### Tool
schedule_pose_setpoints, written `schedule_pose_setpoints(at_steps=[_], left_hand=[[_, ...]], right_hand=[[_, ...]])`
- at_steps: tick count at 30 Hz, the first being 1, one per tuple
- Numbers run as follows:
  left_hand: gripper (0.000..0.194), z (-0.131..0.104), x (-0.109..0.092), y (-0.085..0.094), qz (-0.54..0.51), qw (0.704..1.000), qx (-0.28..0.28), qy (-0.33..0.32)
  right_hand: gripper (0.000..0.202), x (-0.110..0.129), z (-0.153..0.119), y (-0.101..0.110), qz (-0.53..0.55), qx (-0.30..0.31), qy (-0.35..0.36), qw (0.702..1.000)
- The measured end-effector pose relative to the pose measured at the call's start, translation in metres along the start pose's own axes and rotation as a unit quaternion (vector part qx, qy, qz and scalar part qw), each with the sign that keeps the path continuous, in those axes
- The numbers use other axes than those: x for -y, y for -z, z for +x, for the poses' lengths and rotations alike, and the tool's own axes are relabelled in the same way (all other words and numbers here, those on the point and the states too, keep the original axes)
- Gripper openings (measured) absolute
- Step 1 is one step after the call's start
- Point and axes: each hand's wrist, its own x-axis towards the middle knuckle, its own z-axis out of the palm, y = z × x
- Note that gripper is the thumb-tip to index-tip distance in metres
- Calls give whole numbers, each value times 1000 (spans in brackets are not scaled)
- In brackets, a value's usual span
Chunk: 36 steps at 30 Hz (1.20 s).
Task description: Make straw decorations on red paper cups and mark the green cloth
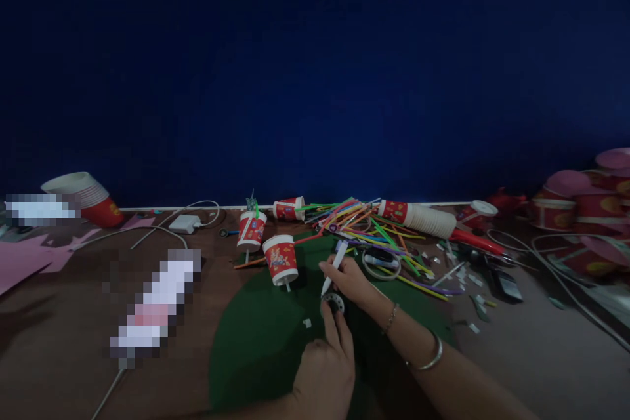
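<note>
My right hand point(350, 279) is closed round a white marker pen point(340, 256), which slants down with its lower end beside a small round grey-white disc with holes point(336, 302). Two fingers of my left hand point(325, 361) reach forward and press on this disc, holding it against the green mat point(246, 341). Its near side is partly hidden by those fingers. Just beyond and to the left, a red paper cup point(280, 260) stands upside down or tilted, with a thin stick at its lower end. I cannot tell whether the pen's tip touches the mat.
Coloured pipe cleaners or straws point(352, 215) lie heaped at the back. A stack of paper cups point(428, 220) is on its side there. Red-handled scissors or pliers point(477, 241), a black brush-like tool point(504, 282) and scraps lie right. A white charger point(185, 224) with cables is left.
</note>
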Motion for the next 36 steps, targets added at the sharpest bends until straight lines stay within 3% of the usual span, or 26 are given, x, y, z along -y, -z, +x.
schedule_pose_setpoints(at_steps=[7,14,23,31,36], left_hand=[[51,-2,0,0,16,997,-69,-11],[49,2,-1,-2,14,998,-58,-6],[43,-4,1,0,-7,992,-124,2],[46,2,8,4,-20,993,-116,26],[54,0,10,9,-36,997,-63,26]], right_hand=[[27,7,0,-1,-18,14,1,1000],[29,9,0,-3,-19,19,-9,1000],[28,-2,2,0,-8,1,-6,1000],[29,-4,3,1,15,-1,-9,1000],[30,-1,2,0,27,-3,-19,999]])
